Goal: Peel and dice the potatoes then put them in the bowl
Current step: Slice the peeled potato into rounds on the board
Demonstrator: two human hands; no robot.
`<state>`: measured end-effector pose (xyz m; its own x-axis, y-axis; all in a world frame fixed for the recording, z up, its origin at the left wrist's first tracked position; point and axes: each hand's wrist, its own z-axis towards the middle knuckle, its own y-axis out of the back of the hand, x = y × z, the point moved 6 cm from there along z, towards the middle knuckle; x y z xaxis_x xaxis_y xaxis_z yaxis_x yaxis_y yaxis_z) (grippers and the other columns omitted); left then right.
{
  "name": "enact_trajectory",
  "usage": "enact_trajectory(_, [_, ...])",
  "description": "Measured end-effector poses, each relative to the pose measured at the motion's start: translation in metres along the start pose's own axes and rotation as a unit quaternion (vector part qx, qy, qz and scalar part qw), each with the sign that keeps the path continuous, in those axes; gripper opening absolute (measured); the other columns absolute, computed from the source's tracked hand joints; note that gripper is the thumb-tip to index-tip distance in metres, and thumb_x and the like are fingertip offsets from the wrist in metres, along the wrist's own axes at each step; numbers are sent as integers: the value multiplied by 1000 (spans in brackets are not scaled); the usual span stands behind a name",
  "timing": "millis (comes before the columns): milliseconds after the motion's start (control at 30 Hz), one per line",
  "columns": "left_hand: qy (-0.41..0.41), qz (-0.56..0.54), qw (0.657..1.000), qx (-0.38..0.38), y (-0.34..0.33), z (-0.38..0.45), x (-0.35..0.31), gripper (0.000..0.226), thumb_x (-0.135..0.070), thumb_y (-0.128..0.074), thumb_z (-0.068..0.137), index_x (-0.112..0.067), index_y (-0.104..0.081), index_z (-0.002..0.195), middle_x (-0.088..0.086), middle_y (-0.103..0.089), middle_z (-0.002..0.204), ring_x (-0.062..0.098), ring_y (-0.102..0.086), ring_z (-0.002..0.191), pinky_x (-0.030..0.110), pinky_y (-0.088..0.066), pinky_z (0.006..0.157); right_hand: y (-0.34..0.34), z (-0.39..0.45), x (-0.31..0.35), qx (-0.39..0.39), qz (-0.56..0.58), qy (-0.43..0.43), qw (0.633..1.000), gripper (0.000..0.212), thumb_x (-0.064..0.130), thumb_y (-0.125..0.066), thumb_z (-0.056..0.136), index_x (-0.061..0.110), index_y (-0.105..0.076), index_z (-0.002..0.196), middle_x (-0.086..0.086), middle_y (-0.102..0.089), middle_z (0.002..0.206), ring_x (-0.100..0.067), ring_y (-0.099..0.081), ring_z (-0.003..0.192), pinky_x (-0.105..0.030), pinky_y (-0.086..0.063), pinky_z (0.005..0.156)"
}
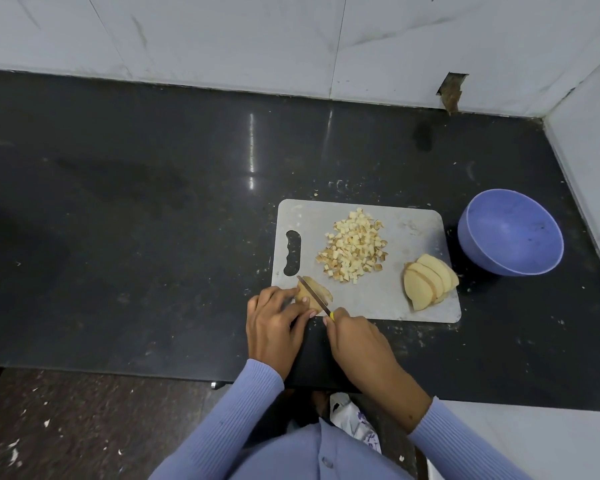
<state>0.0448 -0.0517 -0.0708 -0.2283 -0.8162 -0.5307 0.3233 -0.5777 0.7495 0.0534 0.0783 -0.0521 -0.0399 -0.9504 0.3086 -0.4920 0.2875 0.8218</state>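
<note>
Pale yellow potato flesh is spread over three spots on the grey cutting board (388, 299): a heap of small dice (352, 245) near its middle, a fanned stack of slices (428, 280) at the near right corner, and one potato piece (314, 292) at the near left corner, under the blade.

The left hand (274, 323) pins that piece down with curled fingertips on its left side, just beside the cutting line. The right hand (354, 336) is wrapped round the handle of a small knife (314, 295), only a bit of yellow showing at the grip, and the thin blade lies across the top of the piece, pointing away and to the left.

Raw potato like this looks firm and light, and I'd expect the cut faces to be wet and starchy, so liable to slide on a smooth board. Holding it flat side down, fingertips tucked back from the blade, seems the sensible grip. The slices should lift as a stack if pinched by their edges, though they could fan apart. The dice are too small to pick singly; scooping with both hands or scraping them off the board edge would suit better.

The blue bowl (478, 220) stands on the dark tabletop (153, 202) just right of the board, and I can see nothing in it.
</note>
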Motion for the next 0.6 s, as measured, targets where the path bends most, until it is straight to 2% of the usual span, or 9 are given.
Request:
enact_trajectory(133, [-9,19,1000,-2,-1,0,-4,13,-25,-68,79,-15,-75,74,2,-71,93,18,-55,91,30,-33,80,-2,6,3,1,6,-5,1000,36,36,-22,104,8,-45,112,-15,-60,109,-36,-56,102,-39,-42,77])
enact_trajectory(300, [-10,24,1000,-9,1,0,-6,11,-25,-70,77,-16,-74,74,2,-70,92,17,-54,90,29,-28,80,-11,-16,-16,15,-39,-17,999,36,36,-21,104,9,-43,114,-12,-61,110,-33,-58,103,-36,-39,71])
enact_trajectory(367, [-1,16,1000,-9,1,0,-4,10,-25,-71,77,-16,-75,74,1,-70,92,16,-54,89,29,-27,81,-15,-32,-27,21,-53,-22,998,35,37,-19,104,12,-41,112,-10,-62,107,-31,-60,101,-32,-34,67])
enact_trajectory(500, [19,-17,1000,-3,3,0,-2,19,-34,-66,79,-18,-75,74,-1,-70,91,16,-57,87,27,-27,80,-18,-49,-39,32,-55,-31,998,25,37,-18,104,18,-33,98,-7,-63,105,-29,-61,99,-30,-33,66])
enact_trajectory(600, [37,-36,999,-2,4,2,1,11,-30,-78,73,-19,-76,72,-2,-71,90,16,-59,82,26,-27,80,-14,-50,-42,15,-46,-32,998,24,38,-19,104,19,-29,93,-6,-64,100,-27,-62,96,-29,-32,65])
